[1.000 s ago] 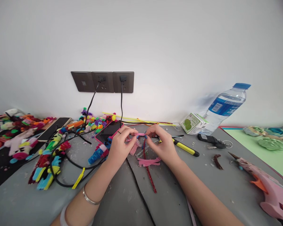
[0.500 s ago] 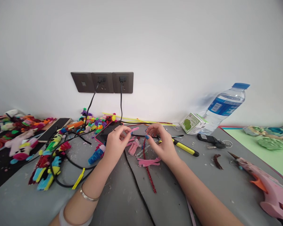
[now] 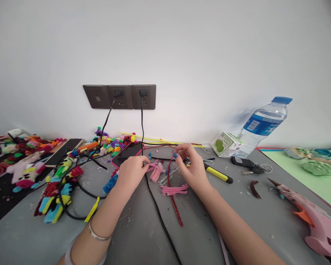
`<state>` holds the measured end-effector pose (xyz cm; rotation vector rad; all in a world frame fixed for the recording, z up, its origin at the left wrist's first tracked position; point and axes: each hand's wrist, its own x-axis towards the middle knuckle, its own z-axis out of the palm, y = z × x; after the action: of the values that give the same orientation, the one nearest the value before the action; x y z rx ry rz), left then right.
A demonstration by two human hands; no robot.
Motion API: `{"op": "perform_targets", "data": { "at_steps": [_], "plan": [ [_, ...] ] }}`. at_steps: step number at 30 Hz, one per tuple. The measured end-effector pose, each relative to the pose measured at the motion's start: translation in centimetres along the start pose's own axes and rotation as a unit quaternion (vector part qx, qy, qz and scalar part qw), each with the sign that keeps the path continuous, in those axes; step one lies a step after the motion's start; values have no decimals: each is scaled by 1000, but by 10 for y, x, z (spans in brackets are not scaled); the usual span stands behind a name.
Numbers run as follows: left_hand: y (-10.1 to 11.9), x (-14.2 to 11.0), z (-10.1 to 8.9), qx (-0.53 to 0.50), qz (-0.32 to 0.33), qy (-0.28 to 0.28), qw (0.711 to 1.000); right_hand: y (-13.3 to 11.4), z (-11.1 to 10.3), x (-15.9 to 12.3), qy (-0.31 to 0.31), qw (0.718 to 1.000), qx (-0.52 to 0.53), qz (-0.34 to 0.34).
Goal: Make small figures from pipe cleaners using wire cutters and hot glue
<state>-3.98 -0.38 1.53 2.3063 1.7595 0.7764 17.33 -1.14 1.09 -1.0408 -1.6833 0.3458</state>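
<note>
My left hand (image 3: 135,168) is closed, back toward me, over the table left of the pink pieces; whatever its fingers pinch is hidden. Thumb and fingertips of my right hand (image 3: 190,160) come together near the upper end of a red tinsel pipe cleaner (image 3: 177,211); I cannot make out anything between them. Between the hands lie a bundle of folded pink pipe cleaners (image 3: 156,172) and silvery tinsel strips (image 3: 165,178). Nearer to me, several short pink pipe cleaners (image 3: 173,190) cross the red one.
A yellow-black utility knife (image 3: 218,173) lies right of my right hand. Further right are a juice box (image 3: 223,144), a water bottle (image 3: 260,127), car keys (image 3: 248,165) and a pink glue gun (image 3: 317,221). Black cables (image 3: 160,217) cross the table; colourful pipe-cleaner figures (image 3: 55,191) lie left.
My left hand has moved slightly left and down and turned over. The pink pipe-cleaner piece that stuck out of its fingers is out of sight. The right hand's fingertips have drawn closer together.
</note>
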Motion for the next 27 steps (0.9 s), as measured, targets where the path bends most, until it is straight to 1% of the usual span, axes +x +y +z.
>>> {"op": "perform_targets", "data": {
  "at_steps": [2, 4, 8, 12, 15, 19, 21, 23, 25, 26, 27],
  "plan": [
    [2, -1, -1, 2, -11, -17, 1000, 0, 0, 0, 2, 1000, -1, -1],
    [3, -1, -2, 2, -12, -19, 1000, 0, 0, 0, 3, 1000, -3, -1],
    [5, 0, -4, -13, 11, 30, 999, 1, 0, 0, -4, 1000, -9, -2],
    [16, -2, -7, -51, 27, 64, 996, 1, 0, 0, -14, 1000, -6, -4],
    [27, -7, -7, -102, 83, 96, 987, 3, 1, 0, -13, 1000, -4, 4],
    [39, -16, -5, -150, 169, 93, 970, 5, 1, -1, -18, 1000, 4, 18],
    [43, -20, -5, -168, 205, 107, 958, 6, 2, -1, -22, 999, 11, 26],
    [51, -24, -7, -193, 256, 132, 938, 7, 2, -1, -23, 999, 17, 33],
    [63, -31, -11, -228, 319, 152, 907, 8, 2, -1, -21, 999, 25, 37],
    [70, -35, -15, -250, 337, 144, 896, 8, 2, -1, -19, 999, 29, 39],
    [78, -41, -19, -279, 335, 128, 891, 8, 3, -1, -18, 998, 34, 41]
  ]
}}
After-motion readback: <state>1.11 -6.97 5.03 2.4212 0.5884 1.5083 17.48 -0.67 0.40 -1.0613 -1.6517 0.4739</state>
